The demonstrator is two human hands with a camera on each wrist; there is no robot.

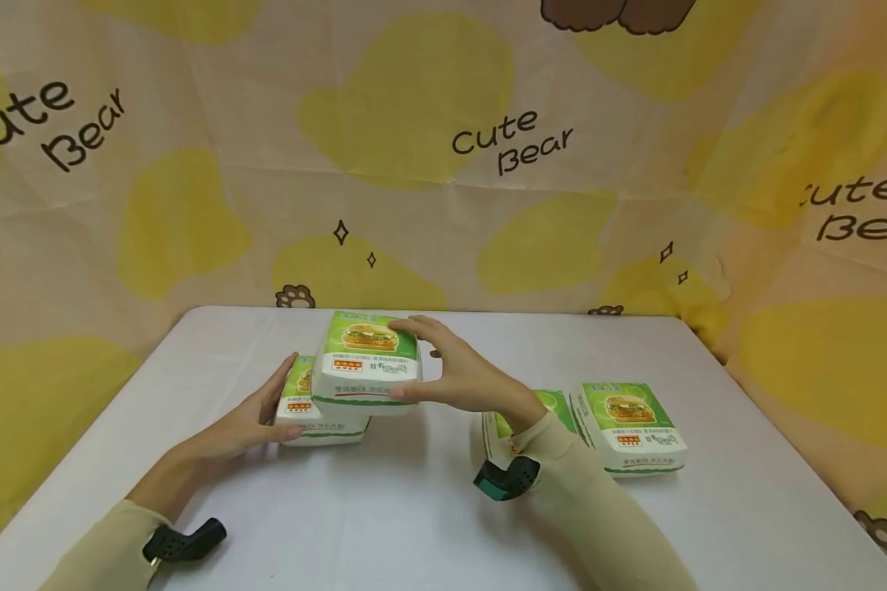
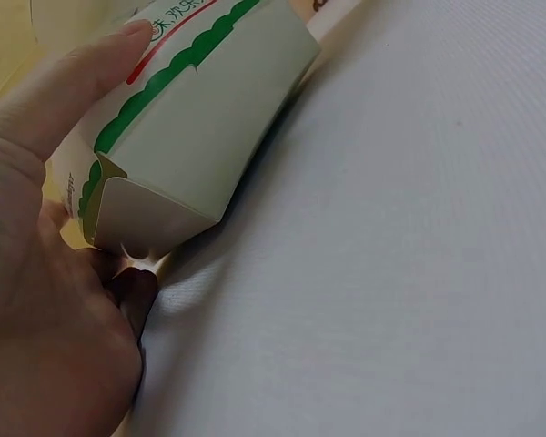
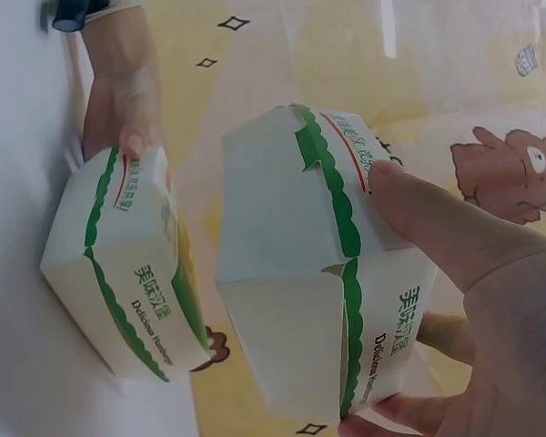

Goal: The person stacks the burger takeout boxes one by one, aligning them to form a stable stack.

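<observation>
On the left of the table stands a hamburger box (image 1: pixel 325 431), white with a green lid and a burger picture. My left hand (image 1: pixel 247 423) grips its left side, thumb on the front and fingers behind. My right hand (image 1: pixel 464 369) holds a second hamburger box (image 1: pixel 369 361) in the air, thumb low on its front and fingers at the far right edge. In the head view this raised box partly covers the left one. The right wrist view shows a gap between the raised box (image 3: pixel 282 209) and the standing box (image 3: pixel 132 273).
Two more hamburger boxes stand side by side on the right of the white table (image 1: pixel 414 525). The outer box (image 1: pixel 631 427) shows fully; my right wrist partly covers the inner box (image 1: pixel 558 404). A yellow-patterned cloth (image 1: pixel 443 205) hangs behind the table.
</observation>
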